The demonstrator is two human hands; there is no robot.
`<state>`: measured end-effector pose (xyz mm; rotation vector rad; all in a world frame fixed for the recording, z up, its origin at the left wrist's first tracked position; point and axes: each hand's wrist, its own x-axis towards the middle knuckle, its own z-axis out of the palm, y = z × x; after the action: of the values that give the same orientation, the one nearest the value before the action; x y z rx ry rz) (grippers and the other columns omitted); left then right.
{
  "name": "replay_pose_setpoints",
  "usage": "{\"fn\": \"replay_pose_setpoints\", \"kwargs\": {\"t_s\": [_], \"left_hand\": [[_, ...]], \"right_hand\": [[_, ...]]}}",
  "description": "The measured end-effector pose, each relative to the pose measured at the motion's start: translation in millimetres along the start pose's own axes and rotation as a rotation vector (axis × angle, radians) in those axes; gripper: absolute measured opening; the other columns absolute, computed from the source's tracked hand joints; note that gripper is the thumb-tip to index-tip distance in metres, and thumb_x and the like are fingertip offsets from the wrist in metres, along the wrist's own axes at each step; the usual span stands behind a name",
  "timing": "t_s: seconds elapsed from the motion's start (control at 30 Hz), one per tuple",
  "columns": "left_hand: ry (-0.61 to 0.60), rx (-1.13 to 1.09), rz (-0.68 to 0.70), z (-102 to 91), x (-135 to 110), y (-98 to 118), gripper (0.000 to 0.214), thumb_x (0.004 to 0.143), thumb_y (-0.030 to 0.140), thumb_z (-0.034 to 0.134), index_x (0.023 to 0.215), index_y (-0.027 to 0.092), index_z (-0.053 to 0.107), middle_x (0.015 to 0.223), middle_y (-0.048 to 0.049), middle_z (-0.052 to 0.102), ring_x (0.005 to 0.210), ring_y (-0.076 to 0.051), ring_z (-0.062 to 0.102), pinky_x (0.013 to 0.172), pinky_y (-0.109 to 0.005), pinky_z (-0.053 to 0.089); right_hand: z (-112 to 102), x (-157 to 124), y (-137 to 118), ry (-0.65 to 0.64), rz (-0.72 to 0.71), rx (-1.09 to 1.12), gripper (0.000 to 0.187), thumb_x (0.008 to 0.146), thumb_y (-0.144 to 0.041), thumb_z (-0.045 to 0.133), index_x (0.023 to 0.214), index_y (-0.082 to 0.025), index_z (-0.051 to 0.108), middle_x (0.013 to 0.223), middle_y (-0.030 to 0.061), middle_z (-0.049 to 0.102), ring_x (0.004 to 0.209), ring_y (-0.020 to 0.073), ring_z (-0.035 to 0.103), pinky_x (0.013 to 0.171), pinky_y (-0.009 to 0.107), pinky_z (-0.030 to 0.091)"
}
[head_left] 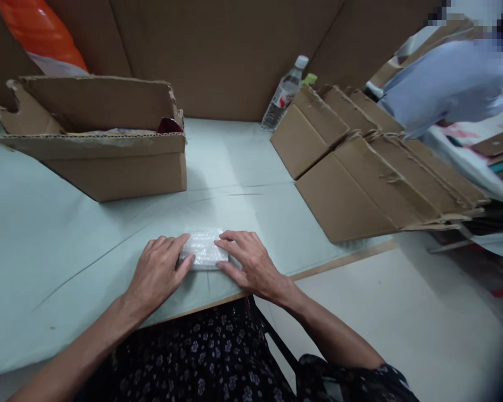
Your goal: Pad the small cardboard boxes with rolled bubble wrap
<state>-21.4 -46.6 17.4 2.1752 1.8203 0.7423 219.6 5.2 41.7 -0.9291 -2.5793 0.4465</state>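
A small flat packet wrapped in bubble wrap lies on the pale green table near its front edge. My left hand presses on the packet's left end, fingers together and curled over its edge. My right hand covers the right end, thumb along the near side and fingers laid on top. Both hands hold the packet down between them.
An open cardboard box stands at the back left. Flattened cartons lie stacked on the right, hanging over the table edge. A clear water bottle stands by the cardboard back wall. Another person's light-blue sleeve shows at the upper right.
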Motion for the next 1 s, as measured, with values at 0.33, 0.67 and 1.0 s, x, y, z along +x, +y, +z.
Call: {"fn": "replay_pose_setpoints", "kwargs": {"t_s": [0.33,0.67,1.0], "left_hand": [[-0.025,-0.813,-0.615,-14.1,-8.4,12.4,0.086,0.079,0.053,0.067,0.151,0.018,0.035,0.131,-0.0158,0.064,0.109,-0.025,0.068,0.093,-0.042,0.055],[-0.006,-0.827,-0.364,-4.5,-8.4,30.4,0.063,0.088,0.029,0.059,0.149,0.019,0.044,0.110,-0.0076,0.071,0.090,-0.016,0.070,0.083,-0.029,0.057],[0.692,0.169,0.228,-93.3,53.2,-38.3,0.080,0.083,0.015,0.072,0.155,0.025,0.041,0.147,-0.0147,0.056,0.140,-0.033,0.050,0.116,-0.053,0.044]], "right_hand": [[22.9,14.6,8.9,0.037,0.156,0.264,0.028,0.098,-0.025,0.062,0.125,-0.020,0.067,0.120,0.0091,0.075,0.104,0.0228,0.069,0.095,0.040,0.051],[-8.4,19.4,8.4,-0.238,0.163,0.754,0.063,0.085,-0.043,0.077,0.141,-0.021,0.059,0.137,0.0112,0.066,0.119,0.0258,0.063,0.100,0.040,0.050],[-22.7,42.8,19.0,-0.154,0.169,0.709,0.017,0.088,-0.029,0.072,0.100,-0.019,0.076,0.098,0.0050,0.076,0.091,0.0188,0.068,0.081,0.029,0.051]]}}
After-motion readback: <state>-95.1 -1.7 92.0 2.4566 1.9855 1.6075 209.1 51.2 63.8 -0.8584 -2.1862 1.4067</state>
